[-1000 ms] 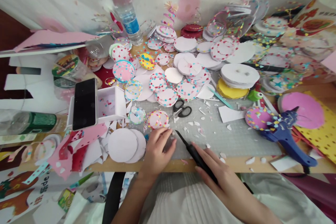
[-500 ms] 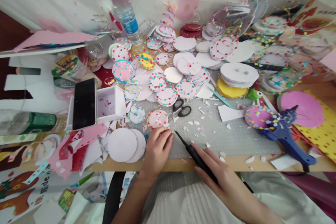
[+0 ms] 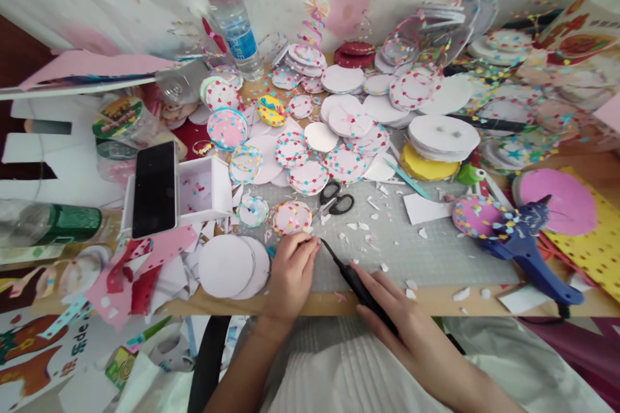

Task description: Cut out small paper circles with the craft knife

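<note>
My right hand [image 3: 404, 326] is closed round a black craft knife [image 3: 352, 281] whose blade tip points up-left on the grey cutting mat [image 3: 426, 251]. My left hand [image 3: 290, 274] rests on the mat beside the blade tip, fingers curled together and pressing down on something I cannot make out. Just above its fingertips lies a confetti-rimmed paper disc [image 3: 291, 217]. Two plain white discs [image 3: 232, 266] lie to the left of that hand.
Black scissors [image 3: 335, 199] lie on the mat above. A blue glue gun [image 3: 527, 251] is at right. A phone [image 3: 155, 188] rests on a white box at left. A water bottle [image 3: 231, 13] stands at the back. Several decorated discs and paper scraps cover the desk.
The knife tip has slid slightly left toward my left fingertips. My left hand's fingers have drawn in a little. Otherwise nothing has moved.
</note>
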The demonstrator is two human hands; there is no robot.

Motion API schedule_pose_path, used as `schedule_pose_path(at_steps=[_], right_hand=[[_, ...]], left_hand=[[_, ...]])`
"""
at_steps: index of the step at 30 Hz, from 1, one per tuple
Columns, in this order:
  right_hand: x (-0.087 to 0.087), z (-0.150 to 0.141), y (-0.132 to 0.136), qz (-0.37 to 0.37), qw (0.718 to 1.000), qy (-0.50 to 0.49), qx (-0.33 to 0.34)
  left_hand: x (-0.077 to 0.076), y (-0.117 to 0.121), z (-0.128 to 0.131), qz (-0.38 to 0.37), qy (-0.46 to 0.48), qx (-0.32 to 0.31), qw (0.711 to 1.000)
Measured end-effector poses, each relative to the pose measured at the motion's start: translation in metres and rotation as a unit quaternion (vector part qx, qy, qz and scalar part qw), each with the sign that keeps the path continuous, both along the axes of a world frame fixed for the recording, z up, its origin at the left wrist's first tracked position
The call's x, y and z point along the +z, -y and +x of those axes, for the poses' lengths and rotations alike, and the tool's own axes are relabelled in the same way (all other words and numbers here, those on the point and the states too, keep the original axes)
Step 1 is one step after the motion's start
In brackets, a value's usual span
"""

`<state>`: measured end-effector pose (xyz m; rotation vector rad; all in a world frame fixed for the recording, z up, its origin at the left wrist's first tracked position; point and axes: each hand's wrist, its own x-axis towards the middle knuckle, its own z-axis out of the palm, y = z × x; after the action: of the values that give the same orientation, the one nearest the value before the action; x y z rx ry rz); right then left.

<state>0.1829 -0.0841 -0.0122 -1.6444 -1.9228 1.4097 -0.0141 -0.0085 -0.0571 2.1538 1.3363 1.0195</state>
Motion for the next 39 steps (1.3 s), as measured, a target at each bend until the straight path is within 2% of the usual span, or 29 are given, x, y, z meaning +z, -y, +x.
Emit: schedule_pose_path(at_steps=[21, 28, 39], right_hand=[[-0.0021, -0.0034, 0.0005, -0.012, 0.999, -0.028, -0.018], [-0.005, -0.003, 0.0026, 0.006, 0.999, -0.033, -0.035], [-0.0009, -0.0045, -0.0006, 0.0, 1.0, -0.023, -0.016]], left_hand=[[-0.0007, 0.0008, -0.0003, -0.007, 0.001, 0.008, 1.0], [0.0004, 0.0003, 0.0002, -0.004, 0.003, 0.008, 1.0], [0.0004, 0.0002, 0.0002, -0.005, 0.001, 0.008, 1.0]])
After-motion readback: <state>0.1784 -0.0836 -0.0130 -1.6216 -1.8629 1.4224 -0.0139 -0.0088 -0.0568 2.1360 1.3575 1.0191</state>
